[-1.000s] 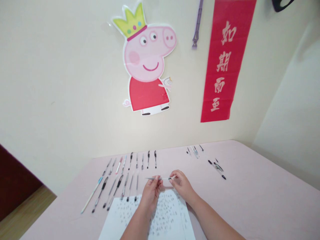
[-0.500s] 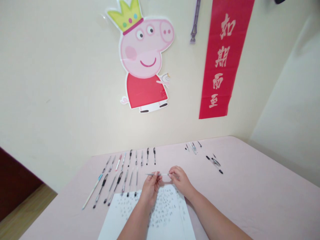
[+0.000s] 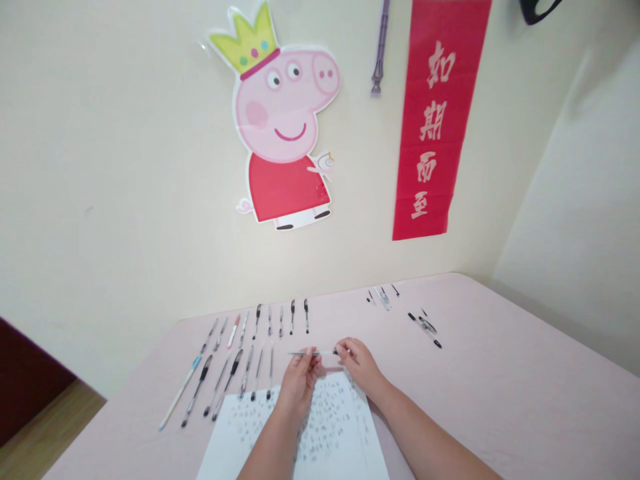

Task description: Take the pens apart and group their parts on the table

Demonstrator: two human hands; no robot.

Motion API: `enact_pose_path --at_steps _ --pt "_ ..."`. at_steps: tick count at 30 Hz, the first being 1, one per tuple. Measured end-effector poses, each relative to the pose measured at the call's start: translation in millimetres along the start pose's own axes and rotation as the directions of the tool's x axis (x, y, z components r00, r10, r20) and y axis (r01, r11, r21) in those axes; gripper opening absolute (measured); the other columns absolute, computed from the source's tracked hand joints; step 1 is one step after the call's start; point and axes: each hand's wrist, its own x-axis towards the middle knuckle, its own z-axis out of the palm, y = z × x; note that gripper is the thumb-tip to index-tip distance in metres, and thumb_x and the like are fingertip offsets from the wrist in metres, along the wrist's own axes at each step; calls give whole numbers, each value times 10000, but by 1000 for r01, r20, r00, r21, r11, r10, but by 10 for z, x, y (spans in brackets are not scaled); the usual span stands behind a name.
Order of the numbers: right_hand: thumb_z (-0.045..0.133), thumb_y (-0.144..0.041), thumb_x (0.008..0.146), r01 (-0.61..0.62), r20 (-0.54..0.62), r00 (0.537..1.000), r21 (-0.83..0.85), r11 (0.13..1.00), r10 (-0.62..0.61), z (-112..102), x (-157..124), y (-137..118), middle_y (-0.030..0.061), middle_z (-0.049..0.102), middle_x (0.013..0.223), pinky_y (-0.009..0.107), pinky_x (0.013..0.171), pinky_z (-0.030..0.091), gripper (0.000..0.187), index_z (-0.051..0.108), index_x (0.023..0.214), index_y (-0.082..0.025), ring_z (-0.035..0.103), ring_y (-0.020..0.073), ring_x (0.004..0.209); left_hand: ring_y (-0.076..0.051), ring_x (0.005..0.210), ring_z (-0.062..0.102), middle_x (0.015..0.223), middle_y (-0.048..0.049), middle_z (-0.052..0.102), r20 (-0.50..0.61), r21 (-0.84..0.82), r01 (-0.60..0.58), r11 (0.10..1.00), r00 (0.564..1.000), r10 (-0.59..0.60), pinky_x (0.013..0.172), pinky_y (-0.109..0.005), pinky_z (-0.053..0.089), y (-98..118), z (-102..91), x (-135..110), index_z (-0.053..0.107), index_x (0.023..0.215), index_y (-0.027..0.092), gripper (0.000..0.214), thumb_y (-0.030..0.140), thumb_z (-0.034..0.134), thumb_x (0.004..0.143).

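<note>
A slim pen [image 3: 325,352] lies level between my hands, over the far edge of a written sheet of paper [image 3: 240,460]. My left hand [image 3: 299,381] pinches it near the middle, its thin pointed end sticking out to the left. At the pen's right end, a small dark piece shows by the fingertips of my right hand [image 3: 361,363], which are closed on that end. Whether this dark piece is a cap or an end plug, I cannot tell. Both hands are just above the pink table [image 3: 475,400].
Two rows of pens, one including a black pen [image 3: 233,373], lie on the left. At the back right are small pen parts [image 3: 383,298]. Nearer, a loose black-ended pen [image 3: 425,330] lies among other pieces. Behind the table, the wall carries a pig cutout [image 3: 287,133] and red banner [image 3: 433,120].
The view has shifted slightly. Both hands keep their hold on the pen, and more of its dark right end shows beside my right fingertips.
</note>
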Motion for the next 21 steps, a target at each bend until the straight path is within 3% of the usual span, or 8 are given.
enact_pose_path --at_steps 2,4,13,21 --pt "381 -308 898 -13 29 999 -45 999 14 4 -2 -7 31 584 669 289 669 392 334 577 661 -178 543 169 700 -82 571 626 658 -46 651 9 1 -1 1000 1000 1 534 -155 526 3 4 -6 640 760 81 95 61 559 806" --pt "403 -273 883 -10 45 999 -75 997 14 5 -2 -17 23 569 641 283 655 380 317 557 623 -178 532 164 679 -79 573 626 665 -43 653 20 -2 -4 1000 1000 4 535 -152 526 8 6 -14 642 764 83 94 58 561 804" --pt "539 -175 774 -21 -19 1000 -4 1000 21 10 -4 1 31 615 755 286 693 416 61 595 750 -183 545 164 747 -84 575 628 656 -47 653 -11 -28 1 1000 1000 -1 534 -153 530 7 -5 -6 632 760 89 98 54 554 807" --pt "520 -132 737 -11 -78 997 43 999 15 -2 11 15 28 613 771 299 681 430 101 592 775 -192 555 173 757 -81 571 626 646 -51 648 -29 -54 7 998 1000 -9 545 -150 528 16 -12 0 628 753 91 113 66 540 820"
